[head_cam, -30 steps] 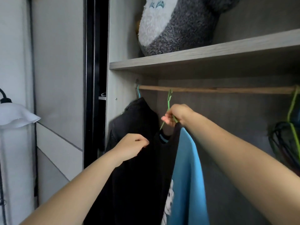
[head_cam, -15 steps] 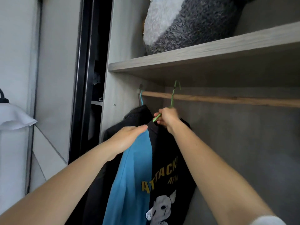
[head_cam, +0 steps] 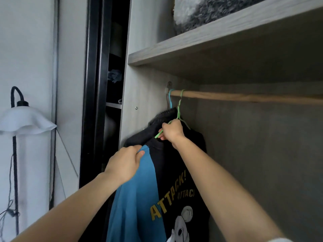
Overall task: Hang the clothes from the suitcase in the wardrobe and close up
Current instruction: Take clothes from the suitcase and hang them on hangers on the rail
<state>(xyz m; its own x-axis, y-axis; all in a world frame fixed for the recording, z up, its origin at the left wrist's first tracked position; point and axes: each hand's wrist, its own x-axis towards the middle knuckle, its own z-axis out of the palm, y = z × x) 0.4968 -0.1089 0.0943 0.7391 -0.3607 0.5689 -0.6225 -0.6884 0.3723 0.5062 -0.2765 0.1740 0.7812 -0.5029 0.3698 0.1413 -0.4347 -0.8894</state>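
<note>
Shirt (head_cam: pixel 167 172) long axis down, print outward; right hand (head_cam: pixel 172 131) pinching green hanger (head_cam: pixel 178 110) on rod (head_cam: pixel 244 98); left hand (head_cam: pixel 125 163) curled, seemingly gripping its blue side.

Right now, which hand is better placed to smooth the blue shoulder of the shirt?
The left hand: it grips the blue shoulder. The right hand holds the green hanger, hooked on the rod.

"ATTACK!" on black shirt (head_cam: pixel 176 180)
</note>
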